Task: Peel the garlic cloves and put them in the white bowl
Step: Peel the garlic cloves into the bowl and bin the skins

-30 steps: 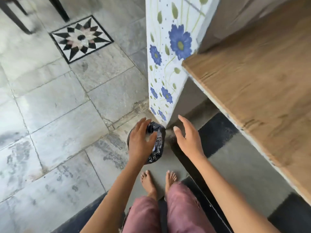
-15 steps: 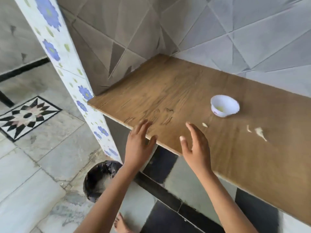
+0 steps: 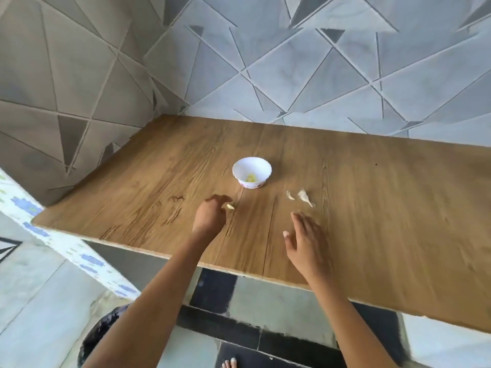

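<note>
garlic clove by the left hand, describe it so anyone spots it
On the wooden counter, find the white bowl. The garlic clove lies nearer and left of it, beside the left hand; the other two pieces lie right of the bowl.

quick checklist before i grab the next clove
1. Left hand at the garlic clove: ok, fingers reach it; grip cannot tell.
2. Right hand free: ok, open, holding nothing.
3. White bowl upright: ok, just beyond the clove.
4. Peeled garlic in the bowl: cannot tell, only a small yellowish bit shows.
5. More garlic: ok, two pale pieces lie on the wooden counter; peeled or not, cannot tell.
6. Bin for skins: ok, below the counter's left edge.
</note>
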